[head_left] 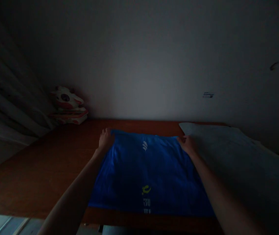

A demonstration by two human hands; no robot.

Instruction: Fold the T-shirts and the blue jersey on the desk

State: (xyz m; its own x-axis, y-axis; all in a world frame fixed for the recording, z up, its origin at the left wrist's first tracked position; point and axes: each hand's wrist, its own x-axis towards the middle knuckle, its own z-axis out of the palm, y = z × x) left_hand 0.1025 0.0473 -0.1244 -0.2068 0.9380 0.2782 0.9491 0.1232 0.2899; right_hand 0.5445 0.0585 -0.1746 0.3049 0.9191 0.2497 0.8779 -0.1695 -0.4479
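Note:
A blue printed cloth (154,166), which looks like a sports shirt, lies spread over the brown table in front of me. It bears a white mark near its far edge and a yellow-green mark with white characters near its close edge. At the far left corner, my left hand (106,137) has its fingers closed on the cloth. My right hand (186,143) pinches the far right corner. Between the two hands the far edge runs fairly straight. Dim light hides the fingertips in part.
The brown wooden table (43,166) reaches to a grey wall (139,65). A cow-shaped toy (68,102) stands at the back left beside a pale curtain (12,101). A grey-green cloth (237,160) covers the right side. A small label (208,95) is on the wall.

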